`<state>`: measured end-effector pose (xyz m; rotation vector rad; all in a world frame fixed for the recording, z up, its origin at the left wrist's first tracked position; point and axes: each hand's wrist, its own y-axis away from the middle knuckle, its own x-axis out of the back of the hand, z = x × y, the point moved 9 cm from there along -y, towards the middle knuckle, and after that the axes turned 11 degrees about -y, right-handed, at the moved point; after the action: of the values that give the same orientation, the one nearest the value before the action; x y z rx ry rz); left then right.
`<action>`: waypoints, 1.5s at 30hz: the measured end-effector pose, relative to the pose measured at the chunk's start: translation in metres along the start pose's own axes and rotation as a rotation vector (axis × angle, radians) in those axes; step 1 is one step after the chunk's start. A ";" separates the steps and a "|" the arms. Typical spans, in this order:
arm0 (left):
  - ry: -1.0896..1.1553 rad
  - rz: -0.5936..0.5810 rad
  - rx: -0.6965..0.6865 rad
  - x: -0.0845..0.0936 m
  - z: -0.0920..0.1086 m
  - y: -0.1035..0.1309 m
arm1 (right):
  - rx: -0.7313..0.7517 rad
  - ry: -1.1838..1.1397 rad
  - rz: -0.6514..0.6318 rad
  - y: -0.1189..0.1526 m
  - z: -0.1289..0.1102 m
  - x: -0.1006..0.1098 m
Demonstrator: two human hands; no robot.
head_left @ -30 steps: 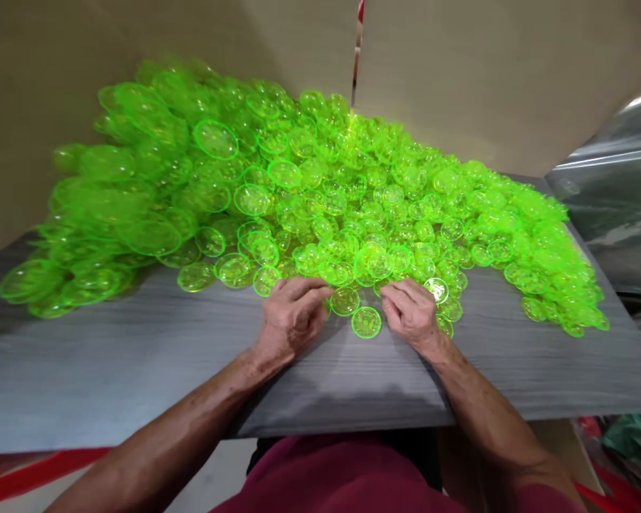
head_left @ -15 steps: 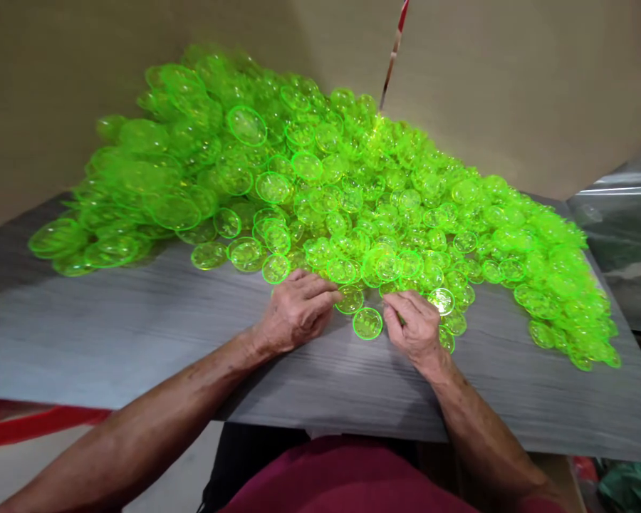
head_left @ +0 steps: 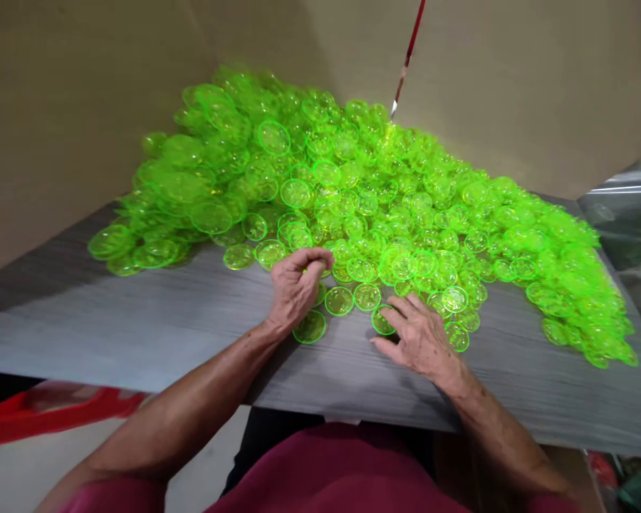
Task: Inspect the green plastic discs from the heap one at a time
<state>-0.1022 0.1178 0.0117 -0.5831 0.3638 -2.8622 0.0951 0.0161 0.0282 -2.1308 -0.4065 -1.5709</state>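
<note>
Many translucent neon-green plastic discs (head_left: 339, 301), round with raised rims, lie in a big heap on a grey wood-grain table. My left hand (head_left: 295, 288) is at the heap's front edge, thumb and fingers pinched together; whatever they hold, if anything, is hidden. One loose disc (head_left: 308, 328) lies partly under its wrist. My right hand (head_left: 421, 333) is spread with the palm down and the thumb apart. Its fingertips reach over the edge of another green disc (head_left: 383, 320). Between the hands, a further disc (head_left: 367, 296) lies flat on the table.
The heap (head_left: 352, 192) rises against tan board walls (head_left: 513, 85) at the back, with a narrow gap (head_left: 406, 64) where they meet. The table's front edge (head_left: 352, 417) is close to my body. A red frame-like object (head_left: 58, 417) is below left, clear plastic sheeting (head_left: 630, 214) at the right.
My left hand has risen slightly, its fingers now pinched at the heap's edge. My right hand has opened from a curl and spread. Loose discs between and beneath the hands have shifted.
</note>
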 end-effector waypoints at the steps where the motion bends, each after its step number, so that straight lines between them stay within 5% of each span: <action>1: 0.039 0.011 0.025 0.001 -0.001 0.000 | 0.007 0.006 -0.015 0.000 -0.001 -0.002; 5: 0.069 0.038 -0.060 0.014 0.014 -0.002 | 0.004 0.017 -0.021 -0.001 0.003 -0.005; 10: -0.188 -0.007 -0.282 0.035 0.037 -0.001 | 0.048 -0.086 0.081 -0.002 0.009 0.007; 15: -0.650 -0.353 -0.588 0.003 0.047 0.034 | 0.023 -0.208 0.190 0.002 0.015 0.020; 21: -0.941 -0.542 -0.639 -0.037 0.031 0.055 | -0.013 -0.283 0.176 0.006 0.024 0.024; 30: -0.630 -0.599 -0.597 -0.039 0.052 0.052 | -0.005 -0.256 -0.141 0.002 0.010 -0.003; 37: -0.331 -0.520 -0.725 -0.071 0.090 0.057 | -0.245 -0.880 0.222 0.011 0.057 0.035; 41: -0.288 -0.426 -0.819 -0.081 0.101 0.066 | -0.412 -1.222 0.323 0.020 0.066 0.029; 45: -0.266 -0.452 -0.824 -0.089 0.095 0.077 | -0.588 -1.466 0.384 0.030 0.068 0.009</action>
<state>0.0278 0.0472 0.0435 -1.2995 1.5601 -2.8676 0.1681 0.0258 0.0141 -3.2076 0.0993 0.3728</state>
